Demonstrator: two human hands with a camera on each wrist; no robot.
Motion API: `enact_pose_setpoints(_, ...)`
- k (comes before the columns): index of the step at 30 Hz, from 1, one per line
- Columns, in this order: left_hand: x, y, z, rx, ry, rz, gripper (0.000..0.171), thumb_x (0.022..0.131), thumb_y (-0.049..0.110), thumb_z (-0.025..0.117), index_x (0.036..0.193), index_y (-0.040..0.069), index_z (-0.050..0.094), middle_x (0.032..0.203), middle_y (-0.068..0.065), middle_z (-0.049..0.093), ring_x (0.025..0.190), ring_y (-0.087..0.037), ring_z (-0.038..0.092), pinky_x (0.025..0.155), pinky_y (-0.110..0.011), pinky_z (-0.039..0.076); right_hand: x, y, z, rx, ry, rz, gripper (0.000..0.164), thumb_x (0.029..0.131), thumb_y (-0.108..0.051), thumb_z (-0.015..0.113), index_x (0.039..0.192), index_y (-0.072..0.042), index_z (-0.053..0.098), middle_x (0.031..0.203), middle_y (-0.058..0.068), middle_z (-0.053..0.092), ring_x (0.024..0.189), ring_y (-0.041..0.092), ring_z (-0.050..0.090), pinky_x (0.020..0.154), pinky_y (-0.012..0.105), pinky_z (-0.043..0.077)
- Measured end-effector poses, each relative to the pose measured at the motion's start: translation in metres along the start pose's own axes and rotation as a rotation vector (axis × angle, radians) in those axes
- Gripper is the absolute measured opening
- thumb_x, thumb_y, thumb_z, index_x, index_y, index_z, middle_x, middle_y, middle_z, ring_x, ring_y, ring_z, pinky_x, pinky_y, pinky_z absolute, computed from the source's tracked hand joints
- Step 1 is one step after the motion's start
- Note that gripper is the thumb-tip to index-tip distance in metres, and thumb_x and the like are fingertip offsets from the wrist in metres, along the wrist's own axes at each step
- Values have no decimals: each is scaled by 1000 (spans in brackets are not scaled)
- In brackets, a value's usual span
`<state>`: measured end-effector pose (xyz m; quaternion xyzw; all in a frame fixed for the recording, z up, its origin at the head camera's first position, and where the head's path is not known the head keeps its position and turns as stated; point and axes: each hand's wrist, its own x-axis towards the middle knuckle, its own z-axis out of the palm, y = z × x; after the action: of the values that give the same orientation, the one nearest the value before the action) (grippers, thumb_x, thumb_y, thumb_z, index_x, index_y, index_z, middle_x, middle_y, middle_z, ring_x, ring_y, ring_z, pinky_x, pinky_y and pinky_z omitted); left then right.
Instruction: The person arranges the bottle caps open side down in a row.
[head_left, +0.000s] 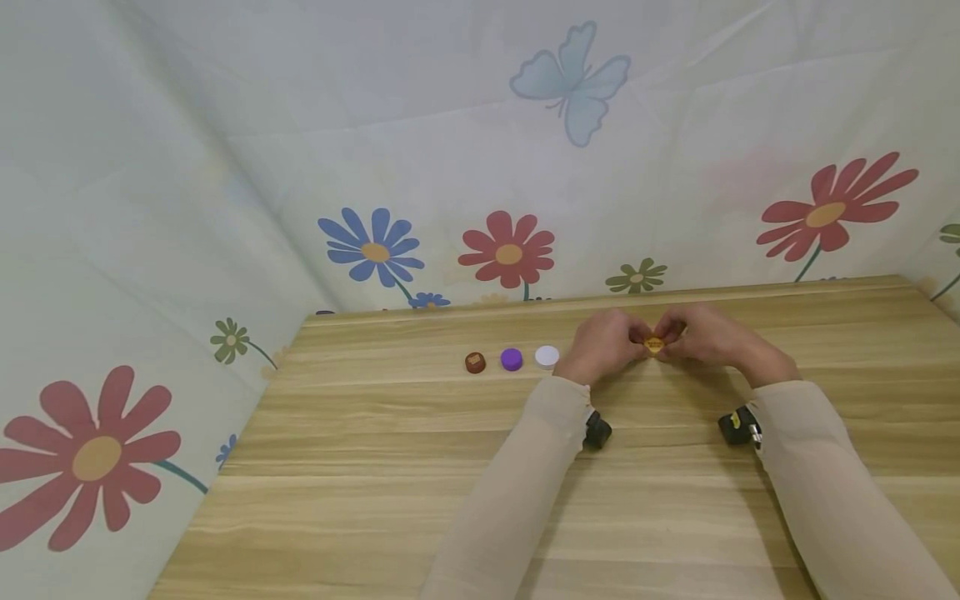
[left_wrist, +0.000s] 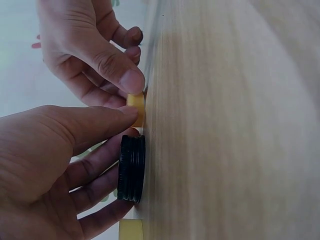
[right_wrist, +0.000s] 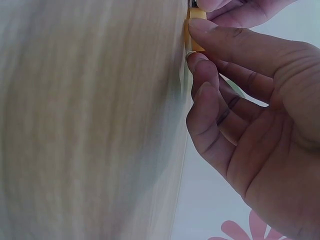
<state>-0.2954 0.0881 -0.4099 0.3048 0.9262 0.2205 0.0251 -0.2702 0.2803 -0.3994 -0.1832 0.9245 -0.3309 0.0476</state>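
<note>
Between the fingertips of both hands is a small yellow cap (head_left: pixel 654 344), low at the tabletop, with dark print on its top. My left hand (head_left: pixel 606 343) pinches it from the left with thumb and finger. From the right, my right hand (head_left: pixel 708 335) pinches its other side, the remaining fingers curled in. In the left wrist view a black ridged cap (left_wrist: pixel 132 169) stands beside the left fingers. Below it in that view is a pale yellow cap (left_wrist: pixel 131 229), partly cut off. The left hand hides both of these in the head view.
Left of the hands, a white cap (head_left: pixel 547 357), a purple cap (head_left: pixel 512 360) and a brown cap (head_left: pixel 475 362) form a row on the wooden table (head_left: pixel 360 467). A flower-printed cloth (head_left: pixel 420 150) hangs behind the table's far edge.
</note>
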Motion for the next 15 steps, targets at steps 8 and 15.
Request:
enact_pose_setpoints(8,2,0,1,-2,-10,-18,21,99,24,79,119,21,82,105,14,76,94,2,63,84,-16,47,-1,0,-2,-7,-1,1,25,87,-1,85,105,10,70,94,11,73,89,27,66,74,35,52)
enact_pose_setpoints(15,-1,-2,-1,-26,1,-7,24,103,27,73,125,19,80,111,10,76,97,-1,64,84,-17,49,-2,-1,-2,8,-10,62,27,94,-7,78,113,10,69,101,13,72,86,24,64,71,35,53)
